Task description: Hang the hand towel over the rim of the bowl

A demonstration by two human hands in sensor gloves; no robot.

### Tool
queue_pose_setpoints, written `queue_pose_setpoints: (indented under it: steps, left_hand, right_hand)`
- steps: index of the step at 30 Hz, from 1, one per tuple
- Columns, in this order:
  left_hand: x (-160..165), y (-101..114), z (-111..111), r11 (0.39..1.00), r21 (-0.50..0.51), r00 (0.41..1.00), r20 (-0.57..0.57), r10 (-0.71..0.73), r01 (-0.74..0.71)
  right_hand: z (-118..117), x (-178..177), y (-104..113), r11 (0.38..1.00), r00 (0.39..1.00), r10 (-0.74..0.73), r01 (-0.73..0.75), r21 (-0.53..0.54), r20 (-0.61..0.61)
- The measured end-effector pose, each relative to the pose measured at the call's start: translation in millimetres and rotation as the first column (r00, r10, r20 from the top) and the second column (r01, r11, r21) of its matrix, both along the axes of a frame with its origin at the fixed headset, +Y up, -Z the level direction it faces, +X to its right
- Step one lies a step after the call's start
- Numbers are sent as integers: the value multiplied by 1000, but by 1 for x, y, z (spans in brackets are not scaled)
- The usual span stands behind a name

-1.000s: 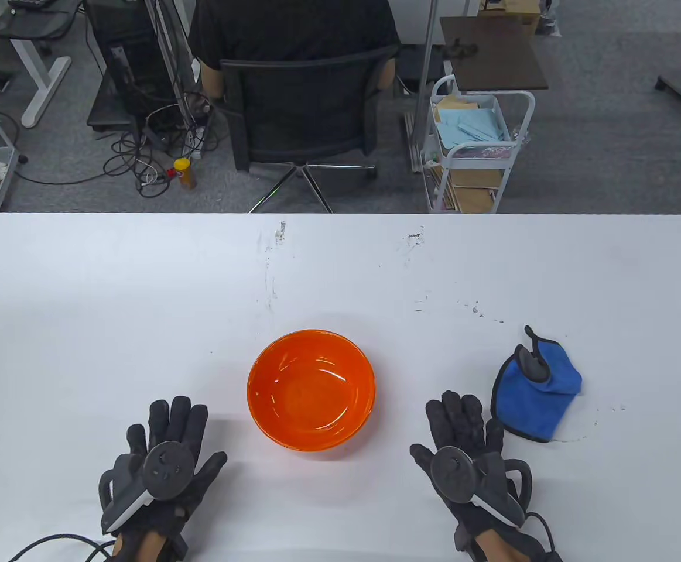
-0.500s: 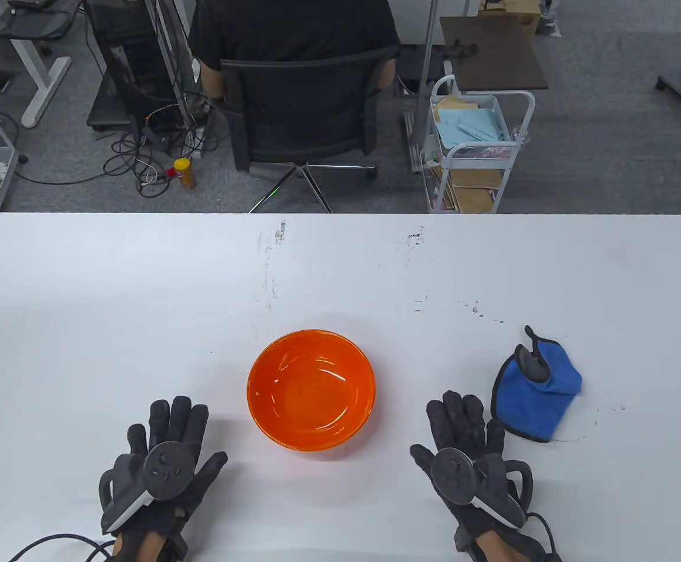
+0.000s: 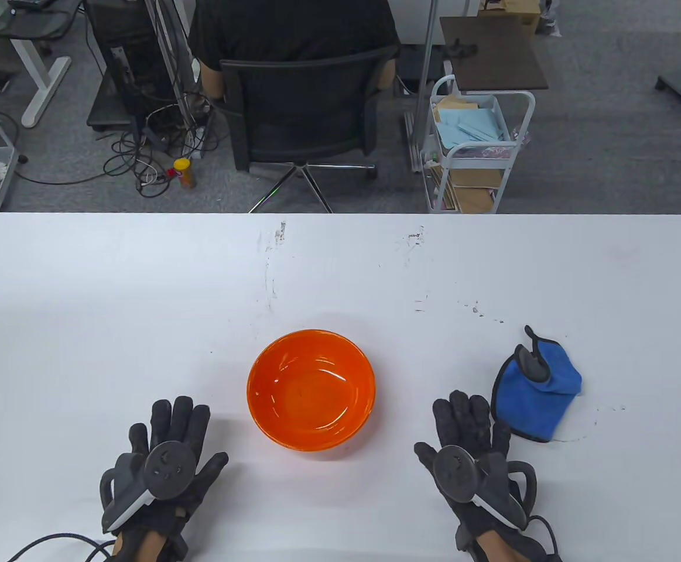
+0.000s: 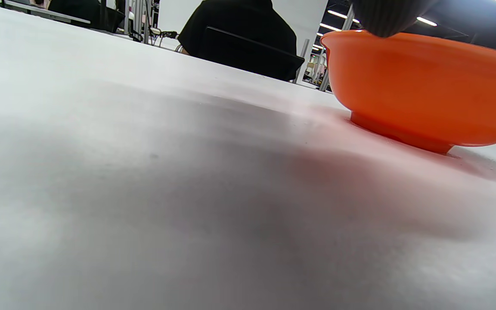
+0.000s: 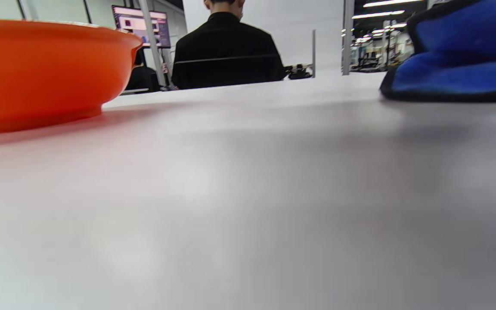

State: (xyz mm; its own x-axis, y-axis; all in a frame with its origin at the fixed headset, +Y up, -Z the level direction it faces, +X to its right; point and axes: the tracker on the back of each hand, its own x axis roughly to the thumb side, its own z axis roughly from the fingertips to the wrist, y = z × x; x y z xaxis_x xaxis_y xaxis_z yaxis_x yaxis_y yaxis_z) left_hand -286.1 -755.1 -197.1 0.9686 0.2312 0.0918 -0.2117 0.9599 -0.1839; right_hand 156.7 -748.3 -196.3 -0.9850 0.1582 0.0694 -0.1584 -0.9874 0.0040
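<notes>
Item: blue hand towel point(image 3: 534, 395), bunched, undraped; orange bowl point(image 3: 311, 389) unheld.
Right hand point(image 3: 474, 453) and left hand point(image 3: 161, 462) flat, fingers released; towel just beyond right fingertips; a snagged fold could tip the bowl.

Low view across white table point(image 5: 248, 193), orange bowl point(image 5: 45, 69) at left edge w/ foot on tabletop, blue towel point(image 5: 459, 64) w/ black trim at upper right, lying bunched, well apart from bowl, person in black point(image 5: 226, 47) seated beyond, back turned, monitor point(image 5: 141, 26) behind.

Both hands wear black padded sensor gloves: left hand point(image 3: 164, 445), right hand point(image 3: 472, 448). Each carries a round dark-grey tracker with a pale strap; black cables trail from the wrists.
</notes>
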Motion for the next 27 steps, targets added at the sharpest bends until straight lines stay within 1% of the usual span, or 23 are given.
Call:
queue_pose_setpoints:
  steps: [3,5,9,11,14,18,22,26,27]
  left_hand:
    - [0,0,0,1000,2,1000,-5,3,-3]
    - [1,0,-1,1000,0,1000,-6,3,-3]
    - [1,1,-1,1000,5,1000,-5,-2,2]
    - [-1,1,-1,1000,5,1000,-10,-3,3]
    - [-4,0,-3,1000,-7,1000,-19,2,-2]
    - [-4,0,-3,1000,-1,1000,-18,-1,1]
    - [-4,-1,-3,1000,1,1000,-11,-3,3]
    - [-3,-1,-3,1000,-8,1000,-3,-9,9]
    - [-2,-1,-3,1000,-11,1000,-2,-10,10]
  right_hand:
    - [-3,11,9,998,997,-51,48,46,63]
    - [-6,19,15,996,995,-58,53,73,80]
    - [-16,39,26,994,988,-26,9,112,155]
    - [-23,51,31,993,983,14,-35,110,181]
    - [-39,67,34,994,975,48,-69,88,217]
    - [-60,82,33,981,943,166,-187,47,288]
    - [-83,90,23,952,895,299,-304,-37,332]
    - [-99,92,15,938,870,344,-332,-97,353]
    - [-105,92,12,930,854,367,-349,-116,368]
